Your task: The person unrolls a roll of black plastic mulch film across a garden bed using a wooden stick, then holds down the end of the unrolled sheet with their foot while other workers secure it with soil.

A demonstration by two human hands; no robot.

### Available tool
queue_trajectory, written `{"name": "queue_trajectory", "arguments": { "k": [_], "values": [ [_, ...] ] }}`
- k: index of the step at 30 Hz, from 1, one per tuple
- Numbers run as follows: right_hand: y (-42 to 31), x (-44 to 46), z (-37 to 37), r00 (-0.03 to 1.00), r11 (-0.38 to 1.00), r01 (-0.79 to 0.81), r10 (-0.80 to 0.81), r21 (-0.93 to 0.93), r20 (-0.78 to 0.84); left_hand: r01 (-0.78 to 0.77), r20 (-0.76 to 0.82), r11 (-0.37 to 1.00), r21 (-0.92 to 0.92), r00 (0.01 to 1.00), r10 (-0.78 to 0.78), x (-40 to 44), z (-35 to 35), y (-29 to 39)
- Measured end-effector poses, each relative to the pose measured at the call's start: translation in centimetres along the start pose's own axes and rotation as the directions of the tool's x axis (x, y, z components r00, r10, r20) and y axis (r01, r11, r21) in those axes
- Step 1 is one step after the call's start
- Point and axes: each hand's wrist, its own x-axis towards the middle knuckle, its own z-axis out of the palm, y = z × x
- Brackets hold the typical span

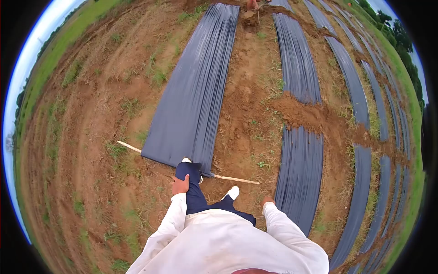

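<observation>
My left hand (pixel 181 185) rests on the bent knee of my dark blue trousers (pixel 194 194), thumb apart from the fingers, holding nothing. My right hand (pixel 268 200) hangs low beside my body, over the soil; its fingers are too small and curled from view to read. In front of me a long strip of dark plastic sheet (pixel 182 105) stretches away over the ground. A wooden pole (pixel 237 179) crosses its near end, with both tips sticking out at the sides. One white shoe (pixel 186 160) is at the sheet's near edge, the other (pixel 232 192) on bare soil.
More dark plastic strips (pixel 299 169) run in rows to the right, broken by mounds of soil (pixel 301 112). Brown soil (pixel 91 137) with grass tufts lies to the left. Another person's legs (pixel 252 4) show at the far end by a dug patch.
</observation>
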Motion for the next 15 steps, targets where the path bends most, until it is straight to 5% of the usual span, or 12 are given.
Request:
{"name": "queue_trajectory", "arguments": {
  "k": [5, 9, 11, 13, 15],
  "values": [
    [4.2, 3.1, 1.4, 0.998, 0.988, 0.042, -0.036, 0.148, -0.041, 0.038, 0.102, 0.996, 0.086, 0.994, -0.047, -3.0, -2.3, 1.2],
    [0.2, 1.4, 1.6, 0.954, 0.95, 0.295, -0.299, -0.103, -0.026, -0.05, 0.095, 0.995, 0.09, 0.995, 0.041, -3.7, -2.5, 1.3],
    [-2.9, -0.1, 2.8, 0.961, 0.94, 0.277, -0.271, 0.197, -0.058, -0.057, 0.083, 0.995, 0.086, 0.995, 0.05, -3.4, -2.3, 1.7],
    [-6.1, 1.2, 6.0, 0.908, 0.923, 0.384, -0.374, 0.023, -0.188, -0.02, 0.043, 0.993, 0.117, 0.999, 0.015, -2.6, -1.7, 2.1],
    [-9.3, -1.1, 4.8, 0.871, 0.855, 0.487, -0.491, 0.176, -0.022, 0.016, 0.021, 0.993, 0.12, 1.0, -0.019, -2.4, -1.7, 2.4]
  ]
}}
